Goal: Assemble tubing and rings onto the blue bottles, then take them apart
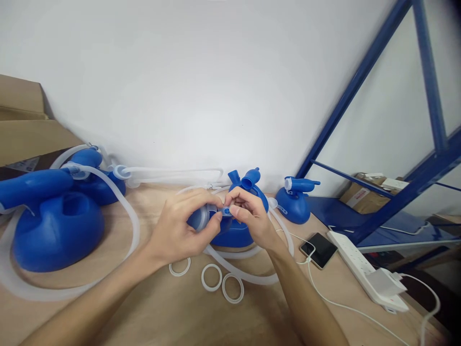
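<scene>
My left hand (185, 223) curls its fingers and thumb around a translucent cap (203, 218). A small strap (226, 210) with a hole extends from the cap's side, and my right hand (252, 216) pinches its far end. Blue shows through the hole. Behind both hands stands a blue urinal bottle (234, 236), partly hidden by them, with a translucent hose (248, 276) looped around its base. Three white rings lie on the table below my hands: a left one (179, 274), a middle one (211, 290) and a right one (233, 302).
More blue bottles with hoses stand at left (57, 235), beside a cardboard box (25, 139). Another blue bottle (293, 206) sits at right. A phone (320, 250) and a white power strip (360, 266) with cables lie near the blue metal shelf (356, 81).
</scene>
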A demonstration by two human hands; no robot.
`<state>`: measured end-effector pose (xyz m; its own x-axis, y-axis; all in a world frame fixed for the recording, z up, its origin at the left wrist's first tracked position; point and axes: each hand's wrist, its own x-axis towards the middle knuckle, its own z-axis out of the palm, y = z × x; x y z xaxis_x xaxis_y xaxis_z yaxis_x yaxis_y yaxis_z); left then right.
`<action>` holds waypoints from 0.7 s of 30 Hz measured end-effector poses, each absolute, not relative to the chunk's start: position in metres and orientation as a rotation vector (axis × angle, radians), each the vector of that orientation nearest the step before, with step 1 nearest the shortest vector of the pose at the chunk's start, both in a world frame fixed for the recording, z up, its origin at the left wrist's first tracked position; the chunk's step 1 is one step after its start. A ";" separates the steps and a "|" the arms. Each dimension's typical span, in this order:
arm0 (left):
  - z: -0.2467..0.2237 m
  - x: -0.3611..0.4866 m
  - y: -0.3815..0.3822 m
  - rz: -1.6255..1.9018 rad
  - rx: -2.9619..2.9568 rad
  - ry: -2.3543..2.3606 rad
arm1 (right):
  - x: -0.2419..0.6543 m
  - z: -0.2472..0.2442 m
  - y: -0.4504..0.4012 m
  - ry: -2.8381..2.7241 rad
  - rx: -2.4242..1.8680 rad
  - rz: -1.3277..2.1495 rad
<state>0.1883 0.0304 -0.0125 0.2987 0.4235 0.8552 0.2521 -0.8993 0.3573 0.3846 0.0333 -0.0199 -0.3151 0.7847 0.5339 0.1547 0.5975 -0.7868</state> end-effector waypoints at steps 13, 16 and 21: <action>-0.015 0.189 0.030 1.613 2.263 0.858 | 0.379 -0.035 0.029 -1.930 -0.823 0.355; -0.017 0.190 0.031 1.600 2.231 0.867 | 0.378 -0.044 0.033 -1.890 -0.821 0.175; -0.017 0.194 0.029 1.569 2.224 0.886 | 0.378 -0.053 0.037 -1.865 -0.784 -0.082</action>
